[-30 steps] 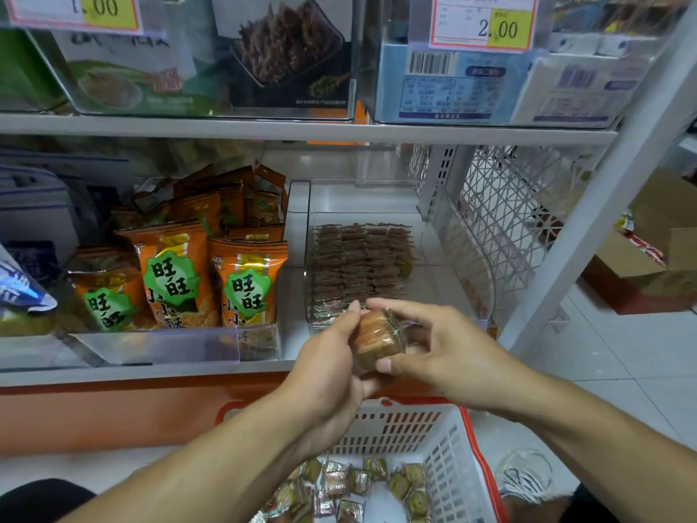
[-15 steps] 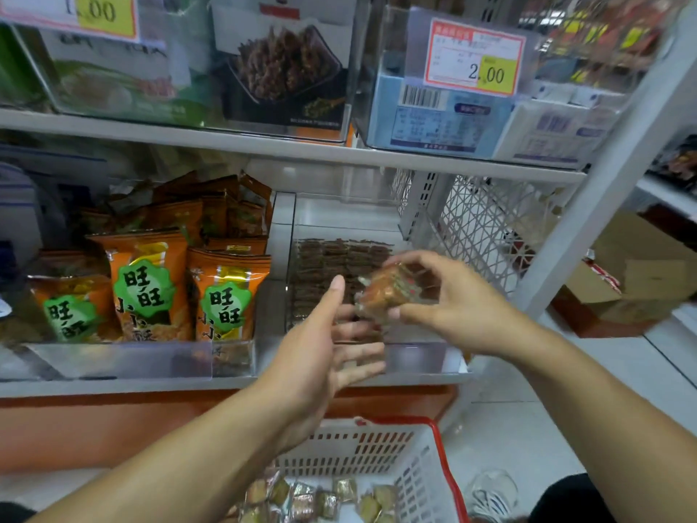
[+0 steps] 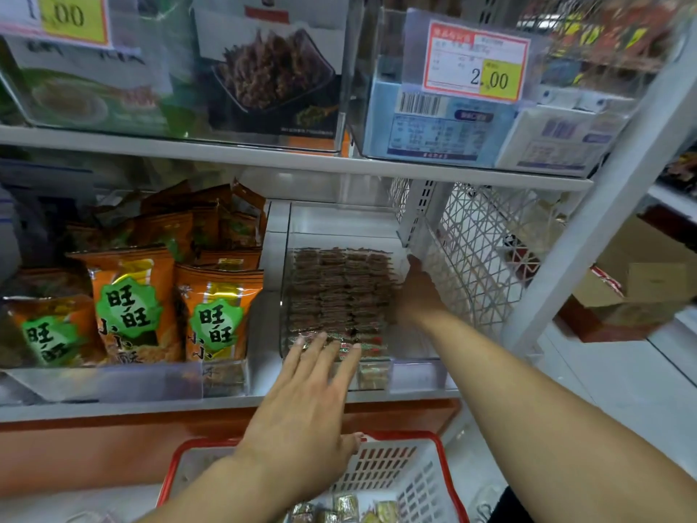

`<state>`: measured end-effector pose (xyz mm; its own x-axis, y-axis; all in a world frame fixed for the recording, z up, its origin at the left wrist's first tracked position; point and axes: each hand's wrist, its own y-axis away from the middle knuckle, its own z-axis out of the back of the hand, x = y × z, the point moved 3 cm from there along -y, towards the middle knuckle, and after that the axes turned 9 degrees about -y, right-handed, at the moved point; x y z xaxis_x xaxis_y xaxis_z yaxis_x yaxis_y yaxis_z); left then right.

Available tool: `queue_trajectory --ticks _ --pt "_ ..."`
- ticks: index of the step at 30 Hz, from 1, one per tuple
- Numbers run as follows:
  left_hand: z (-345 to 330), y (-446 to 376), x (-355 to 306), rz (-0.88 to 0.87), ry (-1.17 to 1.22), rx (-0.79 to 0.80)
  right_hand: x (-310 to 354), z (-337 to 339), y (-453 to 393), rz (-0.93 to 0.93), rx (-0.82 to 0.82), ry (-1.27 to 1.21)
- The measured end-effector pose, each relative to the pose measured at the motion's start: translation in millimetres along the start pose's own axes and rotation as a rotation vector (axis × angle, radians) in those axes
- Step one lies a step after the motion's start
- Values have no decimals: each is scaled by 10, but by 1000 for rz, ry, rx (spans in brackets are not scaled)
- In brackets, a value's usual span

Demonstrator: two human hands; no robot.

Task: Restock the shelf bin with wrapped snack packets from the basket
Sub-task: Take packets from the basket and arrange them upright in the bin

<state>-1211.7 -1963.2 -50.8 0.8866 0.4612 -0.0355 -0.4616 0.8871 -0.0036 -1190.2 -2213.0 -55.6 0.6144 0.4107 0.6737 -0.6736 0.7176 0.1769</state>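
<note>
Wrapped snack packets (image 3: 335,292) stand in tight rows inside the clear shelf bin (image 3: 411,356), filling it from the front wall back past the middle. Head view: the stack lies directly left of the right hand (image 3: 416,292), which reaches deep along the bin's right side, and just beyond the fingertips of the left hand (image 3: 301,417).

More packets (image 3: 339,509) lie loose in the red-rimmed basket (image 3: 426,481), below and nearer than the left hand; the frame's lower edge cuts them off.

Right hand is seen from the back, fingers turned away behind the stack. Whether it holds a packet cannot be told. It appears to touch the row's right edge.

Left hand is spread flat, fingers straight and slightly apart, palm down, holding nothing. Its fingertips sit at the bin's front wall; contact is unclear.

Left of the left hand, orange snack bags (image 3: 215,315) stand in the neighbouring compartment. Above the right hand hangs a price tag (image 3: 477,60) reading 2.00. Upper shelf contents are blurred.
</note>
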Motion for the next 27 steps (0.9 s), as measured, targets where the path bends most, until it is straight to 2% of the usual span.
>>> queue_trajectory --ticks 4,8,11,16,17,19,21,23,24,25,27 --pt "-9 7 17 -28 -40 30 -20 -83 -56 -21 66 -4" --pt "-41 0 9 -33 -38 34 -34 -68 -63 -23 42 -37" --pt "-64 -10 12 -33 -27 29 14 -79 -21 53 41 15" --pt "-32 46 46 -46 16 5 180 11 179 163 138 169" --pt "-13 74 41 -60 7 -7 235 64 238 188 117 202" --pt "18 153 8 -110 2 -46 366 202 390 253 -36 165" --pt "43 261 -37 -191 33 -135 505 357 663 439 -285 -109" --pt "11 382 -72 -258 100 -149 604 415 1119 843 -462 -343" --pt "-51 440 -75 -272 133 -90 574 329 1339 1029 -454 -359" --pt "-158 503 -67 -269 159 7 495 167 1552 1155 -372 -333" --pt "-491 634 -2 -225 156 219 157 -330 1845 1194 -54 -141"
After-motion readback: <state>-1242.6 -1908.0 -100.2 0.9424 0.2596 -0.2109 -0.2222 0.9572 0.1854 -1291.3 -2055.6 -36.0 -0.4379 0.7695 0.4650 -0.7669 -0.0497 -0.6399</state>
